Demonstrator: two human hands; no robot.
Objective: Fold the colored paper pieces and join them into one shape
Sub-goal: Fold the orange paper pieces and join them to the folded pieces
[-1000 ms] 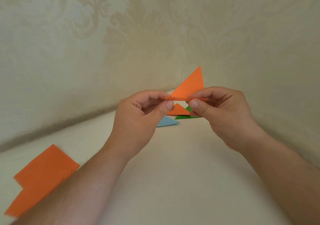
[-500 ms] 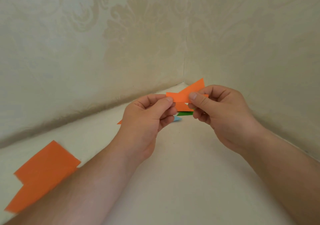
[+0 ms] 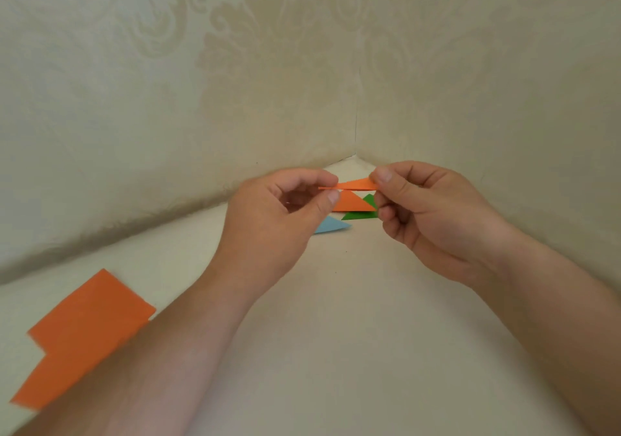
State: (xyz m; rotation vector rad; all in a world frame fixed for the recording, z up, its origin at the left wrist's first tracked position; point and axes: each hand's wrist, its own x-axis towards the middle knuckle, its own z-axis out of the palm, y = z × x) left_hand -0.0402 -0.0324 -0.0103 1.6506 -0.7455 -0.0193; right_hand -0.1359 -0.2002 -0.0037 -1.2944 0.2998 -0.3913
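I am seeing the orange paper strip [image 3: 356, 185] being held almost edge-on in the air above the table [image 3: 336, 351], with the left hand [image 3: 279, 220] pinching its left end between thumb and forefinger and the right hand [image 3: 433, 213] pinching its right end the same way, the other fingers curling loosely. Just beyond it, folded pieces are lying on the table near the corner of the patterned walls [image 3: 268, 82]: an orange triangle [image 3: 351, 203], a green piece [image 3: 363, 212] touching it, and a blue piece [image 3: 331, 226] just beside them. Orange paper sheets [image 3: 80, 338] are lying overlapped well apart at the near left, partly under the left forearm.
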